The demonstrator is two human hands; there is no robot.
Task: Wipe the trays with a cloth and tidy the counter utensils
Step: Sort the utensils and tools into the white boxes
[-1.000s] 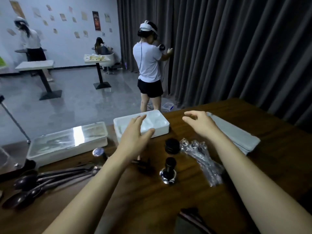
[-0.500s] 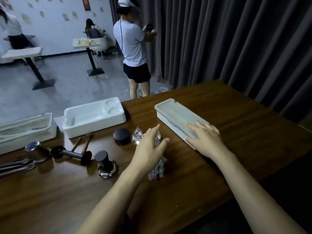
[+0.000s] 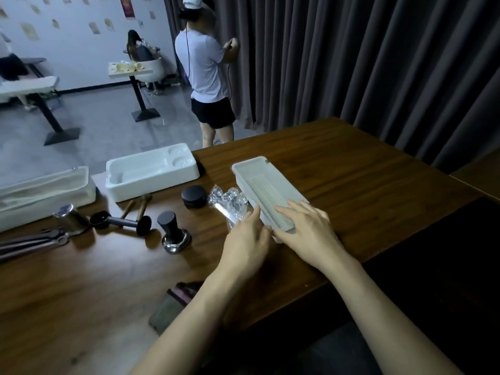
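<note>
A long grey tray (image 3: 263, 185) with a perforated insert lies on the wooden table (image 3: 351, 169). My right hand (image 3: 305, 234) rests flat on its near end, fingers spread. My left hand (image 3: 247, 239) touches the tray's near left corner, over a clear bag of plastic spoons (image 3: 228, 201). A white foam tray (image 3: 151, 171) sits further left, and a lidded clear tray (image 3: 46, 190) at the far left. A folded dark cloth (image 3: 173, 304) lies near my left forearm.
Between the trays lie a black round lid (image 3: 194, 196), a black tamper (image 3: 173, 234), a black scoop (image 3: 121, 221), a steel cup (image 3: 70, 217), wooden handles (image 3: 138, 207) and dark ladles (image 3: 29, 242). A person (image 3: 208, 66) stands beyond the table by the curtain.
The view swung right and down. Both hands moved from above the foam tray to the grey tray; the left hand came up against its near corner.
</note>
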